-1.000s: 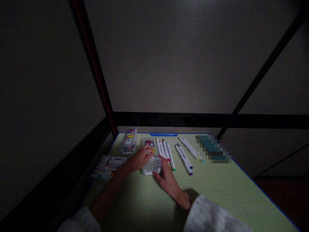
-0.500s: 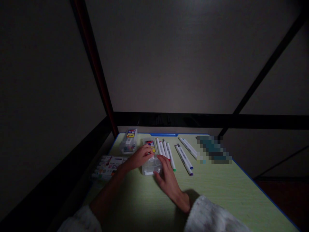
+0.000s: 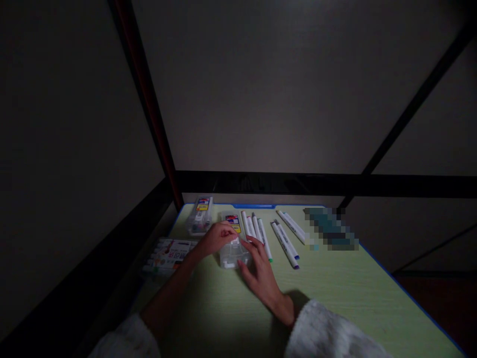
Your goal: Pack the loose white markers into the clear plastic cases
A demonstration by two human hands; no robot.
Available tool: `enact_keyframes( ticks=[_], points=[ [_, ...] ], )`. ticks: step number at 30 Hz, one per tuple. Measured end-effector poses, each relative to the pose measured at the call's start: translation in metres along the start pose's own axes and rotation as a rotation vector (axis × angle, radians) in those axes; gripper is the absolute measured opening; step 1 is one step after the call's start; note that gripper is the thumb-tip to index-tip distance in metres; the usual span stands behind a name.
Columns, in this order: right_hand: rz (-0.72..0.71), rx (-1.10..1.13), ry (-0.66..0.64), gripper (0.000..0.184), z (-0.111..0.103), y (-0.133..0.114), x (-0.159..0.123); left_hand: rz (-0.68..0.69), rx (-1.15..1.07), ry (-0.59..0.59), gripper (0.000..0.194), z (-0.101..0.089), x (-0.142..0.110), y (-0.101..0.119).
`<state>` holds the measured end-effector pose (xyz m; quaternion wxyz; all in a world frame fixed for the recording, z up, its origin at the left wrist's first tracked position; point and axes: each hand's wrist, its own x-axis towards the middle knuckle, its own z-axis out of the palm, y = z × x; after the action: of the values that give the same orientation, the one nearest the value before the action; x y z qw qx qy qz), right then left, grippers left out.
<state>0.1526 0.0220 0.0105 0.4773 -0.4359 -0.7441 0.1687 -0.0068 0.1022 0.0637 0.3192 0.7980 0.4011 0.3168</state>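
A clear plastic marker case (image 3: 228, 261) with a colourful label and a white latch lies on the table in front of me. The curled fingers of my left hand (image 3: 216, 239) are on its top, at the latch. From the right, my right hand (image 3: 263, 273) steadies the same case, fingertips near the latch and thumb at the front corner. Part of the case is hidden under my fingers. Just beyond my right fingers lie several white markers (image 3: 264, 237) with coloured ends.
Another clear case (image 3: 201, 218) stands at the back left. A flat pack of markers (image 3: 167, 254) sits at the left edge. More markers (image 3: 285, 243) lie to the right, near a pixelated dark object (image 3: 330, 228). The pale green table (image 3: 335, 293) has a blue rim.
My right fingers have shifted slightly on the case, and more of the white latch shows between my hands. My left hand has moved a little. The case stays in place.
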Motion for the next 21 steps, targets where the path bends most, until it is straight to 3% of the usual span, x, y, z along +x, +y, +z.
enact_keyframes(
  ticks=[21],
  points=[
    [-0.078, -0.016, 0.031, 0.02, -0.007, -0.0044, -0.0016, -0.012, -0.003, 0.026, 0.01, -0.0014, -0.0001, -0.0037]
  ],
)
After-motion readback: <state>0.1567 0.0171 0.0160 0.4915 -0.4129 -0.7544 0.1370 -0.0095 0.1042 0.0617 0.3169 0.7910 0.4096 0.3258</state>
